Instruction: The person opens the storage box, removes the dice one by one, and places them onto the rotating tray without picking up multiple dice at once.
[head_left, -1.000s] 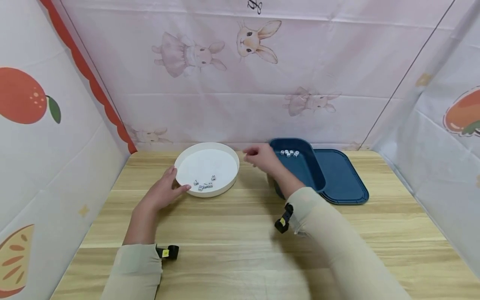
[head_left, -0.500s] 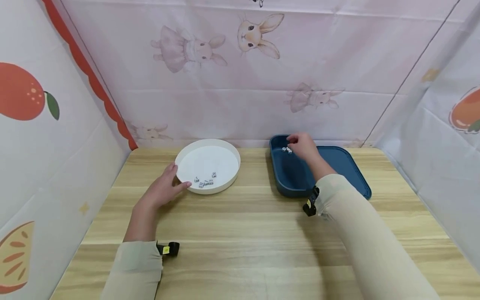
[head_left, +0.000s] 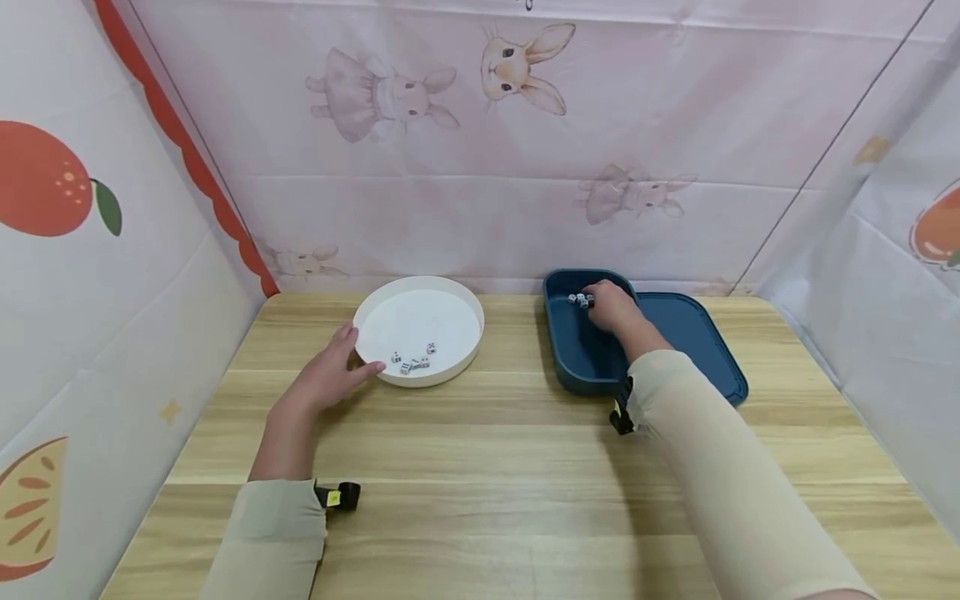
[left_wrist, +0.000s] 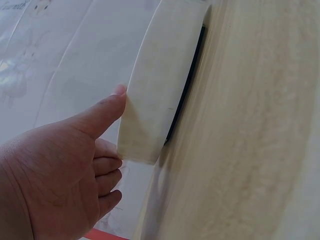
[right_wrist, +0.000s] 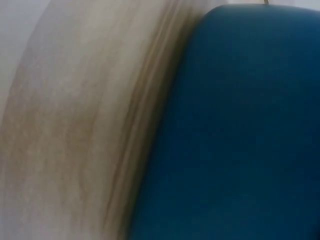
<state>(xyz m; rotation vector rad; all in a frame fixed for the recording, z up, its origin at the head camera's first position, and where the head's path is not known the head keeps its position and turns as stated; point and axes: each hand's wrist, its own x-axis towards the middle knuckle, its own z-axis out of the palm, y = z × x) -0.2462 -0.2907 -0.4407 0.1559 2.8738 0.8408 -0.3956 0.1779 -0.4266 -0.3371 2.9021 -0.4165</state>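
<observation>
My left hand (head_left: pixel 330 373) rests at the left side of a round white tray (head_left: pixel 420 317), thumb on the near rim. In the left wrist view, that hand (left_wrist: pixel 65 170) spreads along the outer wall of the tray (left_wrist: pixel 155 85), its other fingers bent loosely. Several white dice (head_left: pixel 416 364) lie near the tray's front. My right hand (head_left: pixel 617 310) reaches down into a dark blue rectangular container (head_left: pixel 585 367), fingertips right at several white dice (head_left: pixel 577 299) by its back wall. Whether it pinches one, I cannot tell. The container's outer wall (right_wrist: pixel 235 130) fills much of the right wrist view.
A flat dark blue lid (head_left: pixel 693 342) lies to the right of the container, partly beneath it. Everything stands toward the back of a light wooden table (head_left: pixel 480 492). A pink rabbit-print cloth (head_left: pixel 465 208) rises behind, and white printed cloths hang at both sides.
My right hand has moved right from beside the white tray to over the blue container, then lowered to the dice there. The left hand has stayed at the tray.
</observation>
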